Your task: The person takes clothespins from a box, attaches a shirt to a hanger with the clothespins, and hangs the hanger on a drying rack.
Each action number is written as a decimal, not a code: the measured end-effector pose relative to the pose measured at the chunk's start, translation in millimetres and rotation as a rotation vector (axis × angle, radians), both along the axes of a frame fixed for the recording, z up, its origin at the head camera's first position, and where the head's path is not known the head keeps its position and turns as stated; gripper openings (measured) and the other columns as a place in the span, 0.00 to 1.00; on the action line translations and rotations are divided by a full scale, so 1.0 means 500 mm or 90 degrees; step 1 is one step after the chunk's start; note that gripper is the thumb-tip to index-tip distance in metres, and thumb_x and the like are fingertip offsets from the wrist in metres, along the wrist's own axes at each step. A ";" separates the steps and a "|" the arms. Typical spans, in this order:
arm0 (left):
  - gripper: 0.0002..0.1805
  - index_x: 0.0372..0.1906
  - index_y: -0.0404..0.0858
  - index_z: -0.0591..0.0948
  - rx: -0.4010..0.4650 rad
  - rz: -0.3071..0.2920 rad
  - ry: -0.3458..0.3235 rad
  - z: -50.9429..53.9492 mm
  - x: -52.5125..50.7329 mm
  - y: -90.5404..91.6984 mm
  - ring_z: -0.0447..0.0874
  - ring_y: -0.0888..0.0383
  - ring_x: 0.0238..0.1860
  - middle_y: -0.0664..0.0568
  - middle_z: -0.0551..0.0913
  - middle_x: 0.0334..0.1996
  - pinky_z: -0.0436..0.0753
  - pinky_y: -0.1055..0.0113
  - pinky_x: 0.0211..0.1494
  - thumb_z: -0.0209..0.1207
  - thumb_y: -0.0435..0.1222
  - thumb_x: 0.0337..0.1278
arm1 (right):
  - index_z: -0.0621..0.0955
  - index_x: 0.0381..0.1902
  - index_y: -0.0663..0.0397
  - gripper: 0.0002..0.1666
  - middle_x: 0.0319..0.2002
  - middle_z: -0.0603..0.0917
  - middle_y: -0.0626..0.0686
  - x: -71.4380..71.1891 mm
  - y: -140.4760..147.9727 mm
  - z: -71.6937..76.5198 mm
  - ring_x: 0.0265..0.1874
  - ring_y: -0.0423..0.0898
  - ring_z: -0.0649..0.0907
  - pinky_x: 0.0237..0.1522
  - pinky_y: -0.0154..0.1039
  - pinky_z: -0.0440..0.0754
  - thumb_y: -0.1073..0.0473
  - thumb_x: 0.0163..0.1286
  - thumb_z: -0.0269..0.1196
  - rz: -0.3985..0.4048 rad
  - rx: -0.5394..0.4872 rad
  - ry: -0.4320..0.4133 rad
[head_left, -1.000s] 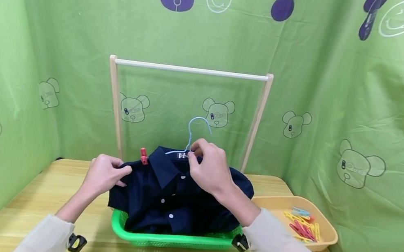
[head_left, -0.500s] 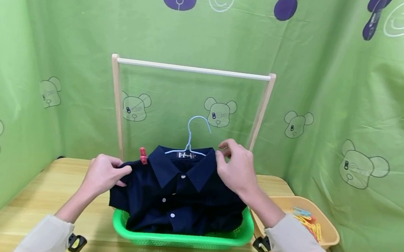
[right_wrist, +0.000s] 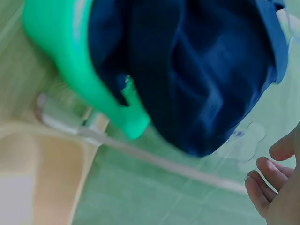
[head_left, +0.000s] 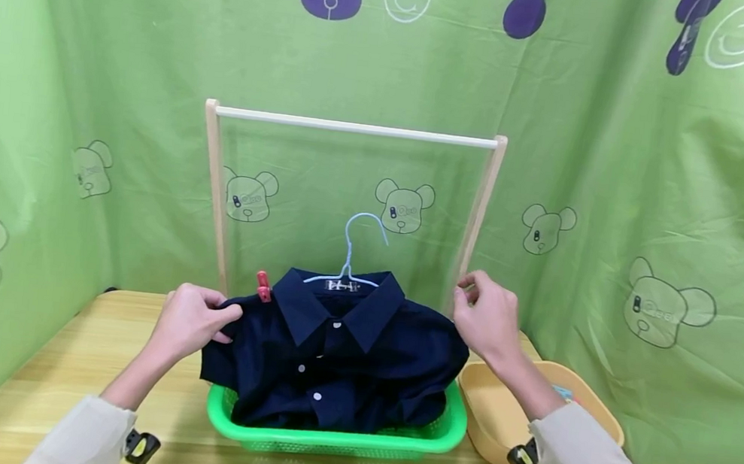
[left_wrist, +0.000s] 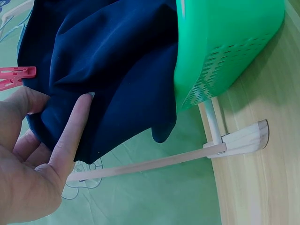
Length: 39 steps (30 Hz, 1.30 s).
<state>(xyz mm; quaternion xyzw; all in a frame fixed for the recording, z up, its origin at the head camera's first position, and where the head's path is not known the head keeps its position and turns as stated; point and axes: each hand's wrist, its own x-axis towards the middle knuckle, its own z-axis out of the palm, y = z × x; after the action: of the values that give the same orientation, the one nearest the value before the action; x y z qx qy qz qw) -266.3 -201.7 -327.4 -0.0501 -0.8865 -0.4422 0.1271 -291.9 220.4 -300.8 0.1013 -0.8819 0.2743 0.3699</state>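
Observation:
A navy button-up shirt (head_left: 392,363) is spread over the green basket (head_left: 336,444), its lower part bunched inside. Inside its collar sits a light blue wire hanger (head_left: 349,252), hook upward. On the shoulder at the left, a red clothespin (head_left: 264,289) is fastened. My left hand (head_left: 191,321) pinches the cloth at the sleeve top, beside that clothespin (left_wrist: 16,76). Off the opposite shoulder, my right hand (head_left: 488,318) is raised with loosely bent fingers and nothing in them. A gap separates it from the shirt (right_wrist: 206,93) in the right wrist view.
Behind the basket stands a rack with a white bar (head_left: 356,127) and wooden posts. A yellow-orange tray (head_left: 496,411) is at the right, with blue clothespins (head_left: 562,393) partly hidden by the right forearm. Green patterned cloth (head_left: 334,69) surrounds the wooden table (head_left: 59,358).
My right hand has left the hanger's neck, moved right past the collar and come out beyond the shoulder, uncovering that side of the shirt. The left hand keeps its hold.

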 end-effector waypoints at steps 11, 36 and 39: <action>0.12 0.22 0.37 0.87 0.004 -0.004 -0.003 0.002 0.001 0.001 0.90 0.58 0.21 0.48 0.88 0.21 0.78 0.66 0.25 0.62 0.37 0.57 | 0.83 0.42 0.64 0.11 0.30 0.87 0.59 -0.016 0.086 -0.034 0.26 0.53 0.83 0.29 0.47 0.79 0.62 0.69 0.57 -0.048 0.032 -0.115; 0.13 0.21 0.38 0.86 -0.003 -0.004 0.001 0.005 -0.002 -0.002 0.90 0.59 0.21 0.48 0.89 0.22 0.77 0.66 0.25 0.62 0.38 0.58 | 0.79 0.48 0.77 0.23 0.44 0.83 0.77 -0.027 0.206 -0.106 0.36 0.72 0.83 0.35 0.61 0.82 0.63 0.60 0.57 -0.119 0.178 -0.308; 0.13 0.21 0.38 0.86 -0.005 -0.005 -0.003 0.005 -0.002 -0.003 0.90 0.59 0.21 0.48 0.89 0.23 0.77 0.65 0.25 0.62 0.38 0.58 | 0.79 0.46 0.76 0.21 0.42 0.83 0.76 -0.024 0.222 -0.117 0.39 0.73 0.83 0.36 0.61 0.82 0.63 0.59 0.57 -0.127 0.189 -0.323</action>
<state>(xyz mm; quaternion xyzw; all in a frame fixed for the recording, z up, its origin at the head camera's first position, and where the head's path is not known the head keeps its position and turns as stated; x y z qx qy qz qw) -267.3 -203.1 -324.7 -0.0529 -0.8883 -0.4392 0.1233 -303.8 331.3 -359.1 -0.0047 -0.9820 0.1215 0.1444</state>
